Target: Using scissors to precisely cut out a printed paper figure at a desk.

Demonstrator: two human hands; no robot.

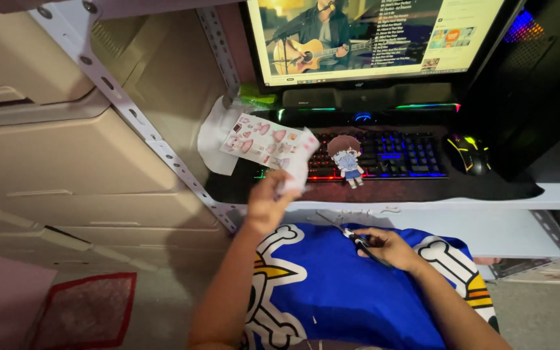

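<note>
Under the right hand (390, 246), dark scissors (351, 236) show only partly.

There is one view only, from a camera worn on the person's head. It looks steeply down and forward over the person's lap, tilted a little so that the table (422, 194) edge slopes across the frame. Taking the lit keyboard (384, 155) as the landmark: it sits just above the middle of the picture, near the camera. The monitor (371, 39) behind it is cut off by the top edge. The person's forearms enter from the bottom edge, below the keyboard. To the keyboard's left, a perforated metal shelf post (163, 152) runs diagonally, with floor beyond it.
</note>
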